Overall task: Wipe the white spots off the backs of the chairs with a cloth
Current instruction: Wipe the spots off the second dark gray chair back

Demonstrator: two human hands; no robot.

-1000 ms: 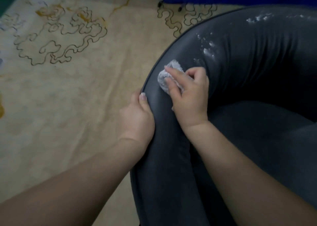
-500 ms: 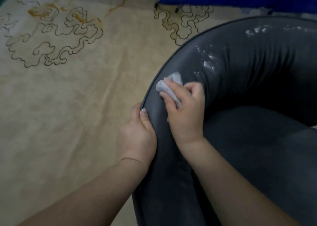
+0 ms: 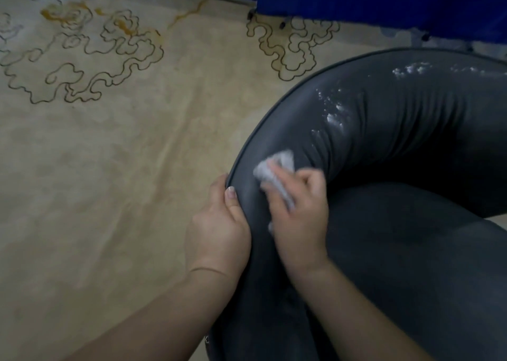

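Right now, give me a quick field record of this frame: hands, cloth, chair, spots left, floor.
left hand: grips the outer edge of the chair back, thumb on top
right hand: holds the cloth and presses it on the chair back
chair: dark grey, curved padded back
white spots: one patch just beyond the cloth, another farther along the top, both unwiped
floor: beige carpet with dark swirl lines
background: blue panel at far edge
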